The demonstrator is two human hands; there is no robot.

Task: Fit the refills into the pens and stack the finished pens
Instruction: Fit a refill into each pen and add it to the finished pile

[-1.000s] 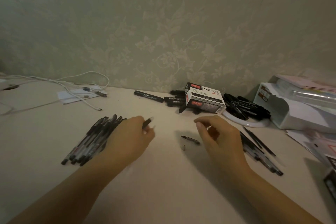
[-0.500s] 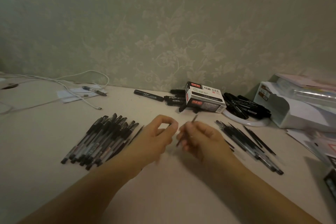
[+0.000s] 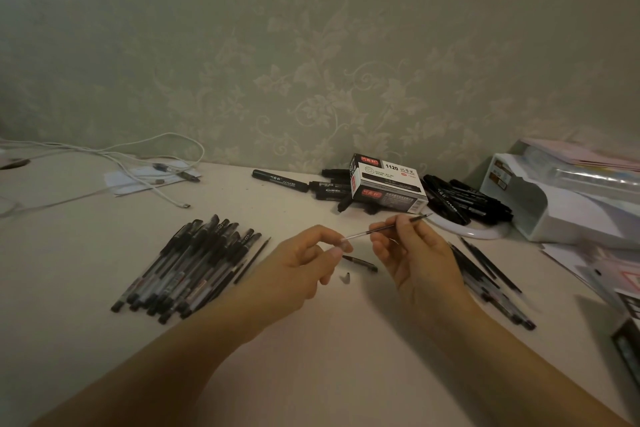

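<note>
My right hand [image 3: 412, 253] pinches a thin refill [image 3: 360, 233] near its middle, with the tip pointing up and right. My left hand [image 3: 304, 260] pinches the refill's clear left end between thumb and fingertips. On the table below the hands lie a short black pen part [image 3: 360, 263] and a tiny dark cap [image 3: 345, 277]. A stack of finished black pens [image 3: 187, 263] lies to the left, with one loose refill [image 3: 251, 260] at its right side. More pens and refills [image 3: 485, 274] lie to the right, partly hidden by my right hand.
A marker box [image 3: 388, 184] stands by the wall among black markers [image 3: 460, 198]. A white ring [image 3: 467, 232] sits behind my right hand. A white organiser [image 3: 561, 204] and papers are at the right. White cables [image 3: 114, 166] trail at the back left.
My left hand left the pen stack and came to the middle. My right hand picked up a refill and raised it, and now both hands hold it level above the table.
</note>
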